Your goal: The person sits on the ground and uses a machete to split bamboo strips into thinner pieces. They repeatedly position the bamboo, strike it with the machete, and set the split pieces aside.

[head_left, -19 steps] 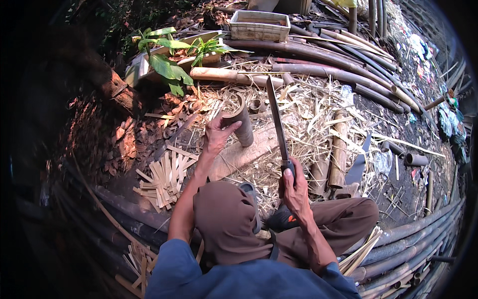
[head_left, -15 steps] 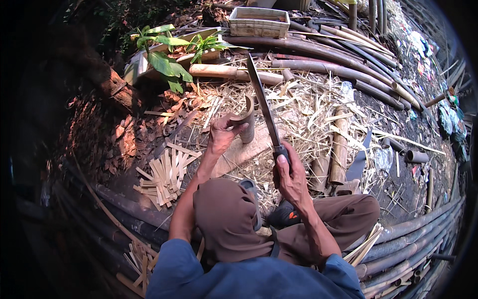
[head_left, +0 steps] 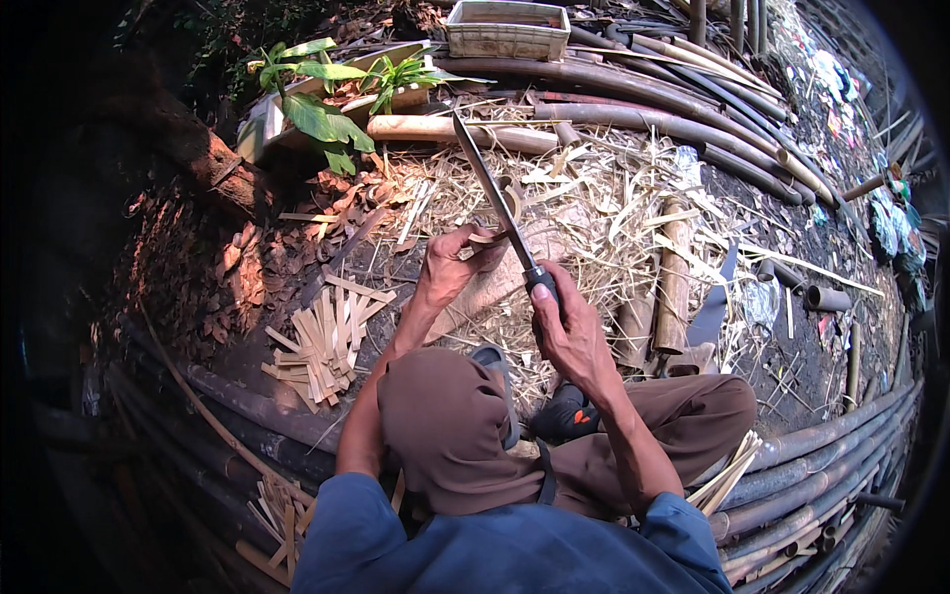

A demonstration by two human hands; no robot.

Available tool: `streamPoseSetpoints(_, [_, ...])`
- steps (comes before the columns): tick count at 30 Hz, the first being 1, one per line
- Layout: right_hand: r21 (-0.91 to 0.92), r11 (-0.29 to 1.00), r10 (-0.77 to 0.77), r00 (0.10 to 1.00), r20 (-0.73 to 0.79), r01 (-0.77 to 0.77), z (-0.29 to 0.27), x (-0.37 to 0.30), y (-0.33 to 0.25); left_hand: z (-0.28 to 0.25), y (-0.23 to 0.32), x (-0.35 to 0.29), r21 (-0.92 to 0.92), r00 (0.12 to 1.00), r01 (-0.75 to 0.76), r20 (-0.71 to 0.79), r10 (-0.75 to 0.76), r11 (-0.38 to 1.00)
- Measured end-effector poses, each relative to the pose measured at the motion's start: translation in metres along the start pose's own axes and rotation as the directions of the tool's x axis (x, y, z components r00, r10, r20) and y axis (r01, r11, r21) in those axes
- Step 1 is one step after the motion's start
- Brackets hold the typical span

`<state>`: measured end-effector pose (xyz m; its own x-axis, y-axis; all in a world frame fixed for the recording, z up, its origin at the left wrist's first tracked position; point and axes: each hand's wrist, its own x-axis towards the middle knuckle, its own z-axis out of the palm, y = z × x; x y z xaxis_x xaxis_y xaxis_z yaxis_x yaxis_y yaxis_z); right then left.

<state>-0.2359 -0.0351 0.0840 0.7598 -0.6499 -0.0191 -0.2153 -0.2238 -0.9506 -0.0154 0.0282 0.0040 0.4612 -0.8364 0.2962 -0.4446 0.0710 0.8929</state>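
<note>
1. Near the scene's middle, head view: my left hand [head_left: 457,265] pinches a curved bamboo piece [head_left: 486,240] by its left side.
2. Just right, my right hand [head_left: 572,332] wraps the handle of a long knife [head_left: 494,193].
3. Blade slants far-left; bamboo contact, I cannot tell.

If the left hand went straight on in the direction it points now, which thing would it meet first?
Beyond the bamboo piece it holds, the left hand would probably meet the knife blade first, though depth is unclear.
</note>
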Motion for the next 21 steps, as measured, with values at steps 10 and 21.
streamPoseSetpoints(10, [-0.188, 0.961, -0.214, 0.976, -0.052, 0.201, 0.018, -0.008, 0.024, 0.008, -0.019, -0.014, 0.048, 1.0, 0.004, -0.013, -0.004, 0.999])
streamPoseSetpoints(21, [-0.087, 0.988, -0.139, 0.987, -0.087, 0.131, 0.002, 0.012, 0.016, 0.014, -0.003, -0.002, 0.098, 1.0, -0.011, -0.027, 0.014, 0.995])
